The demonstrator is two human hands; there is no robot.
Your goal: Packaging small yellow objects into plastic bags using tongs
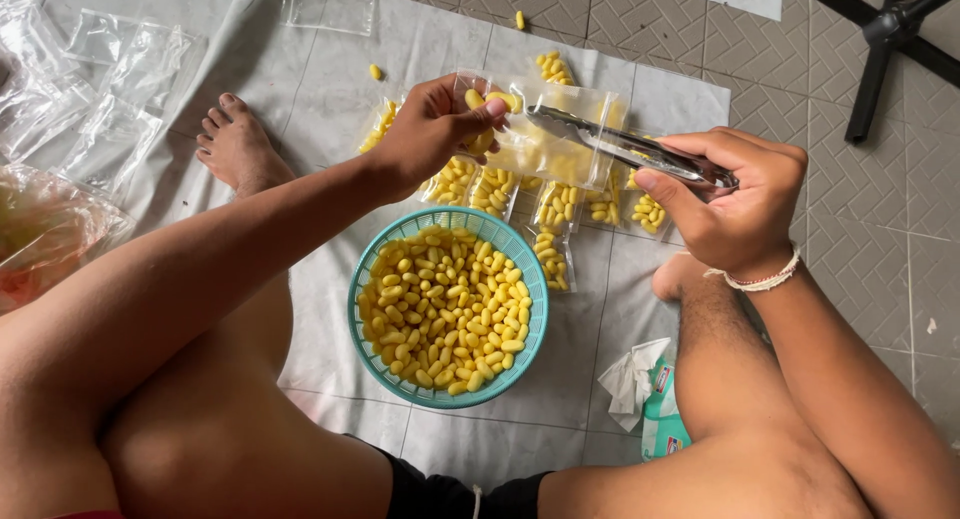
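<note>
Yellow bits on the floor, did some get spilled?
Yes, a few. One yellow piece lies alone on the grey sheet, and another stray piece sits near its far edge, away from the teal basket and the filled bags. Nothing else looks damaged or tipped.

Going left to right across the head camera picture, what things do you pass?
Empty clear bags → bare foot → left hand holding a clear bag → teal basket of yellow pieces → metal tongs → tissue pack → right hand → black stand leg.
</note>
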